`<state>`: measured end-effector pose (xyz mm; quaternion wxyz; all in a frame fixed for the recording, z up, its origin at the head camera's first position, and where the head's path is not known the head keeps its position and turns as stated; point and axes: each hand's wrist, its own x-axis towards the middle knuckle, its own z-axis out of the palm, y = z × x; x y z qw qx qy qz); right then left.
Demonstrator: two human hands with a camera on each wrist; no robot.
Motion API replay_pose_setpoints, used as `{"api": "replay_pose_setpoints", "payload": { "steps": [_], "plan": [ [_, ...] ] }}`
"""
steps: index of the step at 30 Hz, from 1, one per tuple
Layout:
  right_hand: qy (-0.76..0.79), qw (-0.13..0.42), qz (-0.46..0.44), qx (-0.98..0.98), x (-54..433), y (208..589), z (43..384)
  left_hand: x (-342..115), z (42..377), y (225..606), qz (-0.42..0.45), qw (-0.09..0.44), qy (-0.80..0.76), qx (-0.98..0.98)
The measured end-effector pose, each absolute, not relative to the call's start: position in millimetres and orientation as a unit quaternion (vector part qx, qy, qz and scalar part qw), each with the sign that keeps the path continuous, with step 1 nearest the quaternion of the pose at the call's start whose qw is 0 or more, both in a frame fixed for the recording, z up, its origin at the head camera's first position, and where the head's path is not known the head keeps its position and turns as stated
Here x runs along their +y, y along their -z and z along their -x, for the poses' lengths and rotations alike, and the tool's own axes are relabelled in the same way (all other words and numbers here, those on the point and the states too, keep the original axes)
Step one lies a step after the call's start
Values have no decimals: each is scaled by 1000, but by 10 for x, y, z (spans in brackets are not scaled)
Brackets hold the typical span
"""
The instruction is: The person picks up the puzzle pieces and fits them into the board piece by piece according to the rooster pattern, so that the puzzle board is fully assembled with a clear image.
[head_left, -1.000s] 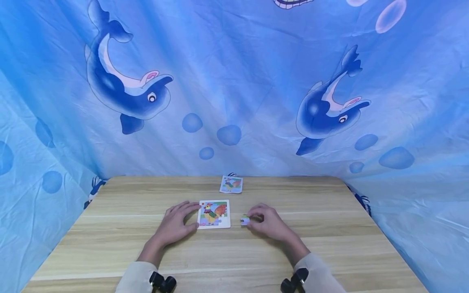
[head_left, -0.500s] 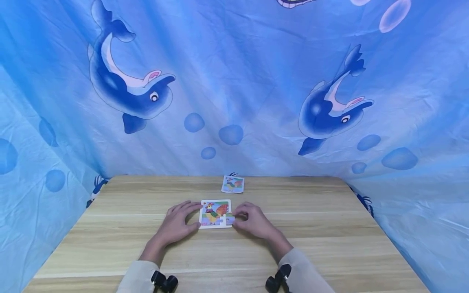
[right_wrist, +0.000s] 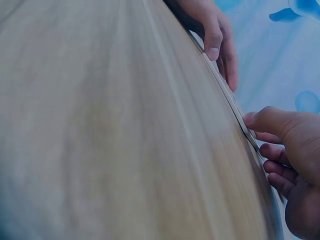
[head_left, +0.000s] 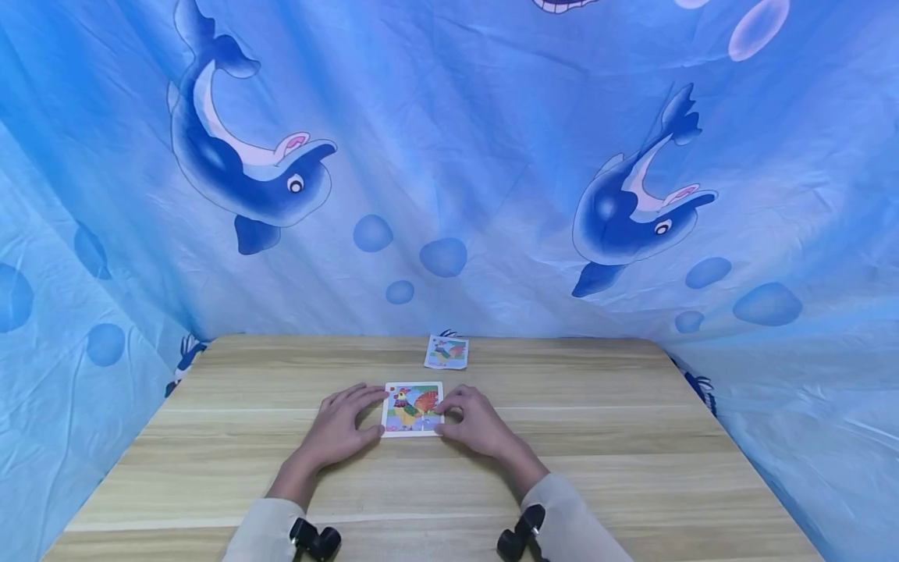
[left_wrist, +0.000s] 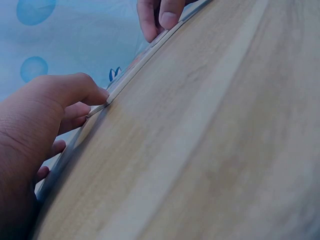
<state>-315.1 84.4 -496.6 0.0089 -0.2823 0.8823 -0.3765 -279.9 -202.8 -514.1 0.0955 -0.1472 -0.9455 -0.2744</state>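
Note:
A square jigsaw puzzle point(head_left: 407, 400) with a rooster picture and a white border lies flat on the table. Along its left edge rests my left hand point(head_left: 339, 428), its thumb and fingertips apart and touching the border. On the other side, my right hand point(head_left: 477, 423) holds a small puzzle piece point(head_left: 431, 421) between thumb and finger at the lower right corner of the picture. Most of that piece is hidden by the fingers. In the wrist views the puzzle appears only edge-on, as a thin board point(left_wrist: 145, 57) between the left thumb and the right fingers.
A small card point(head_left: 446, 353) with the same rooster picture lies behind the puzzle, near the back edge of the wooden table point(head_left: 597, 468). Behind it hangs a blue curtain point(head_left: 435, 156) printed with dolphins and bubbles.
My right hand has moved left with the puzzle piece, from the table beside the puzzle onto its lower right corner. The left hand has stayed on the left edge.

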Motion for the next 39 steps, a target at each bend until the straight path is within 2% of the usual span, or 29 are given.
{"api": "replay_pose_setpoints", "payload": {
  "steps": [19, 39],
  "plan": [
    [369, -9, 296, 881, 792, 4977, 3150, -2037, 2805, 5127, 147, 93, 279, -944],
    [376, 14, 281, 883, 820, 4999, 3111, -2020, 2731, 5111, 142, 92, 282, -944]
  ]
}}
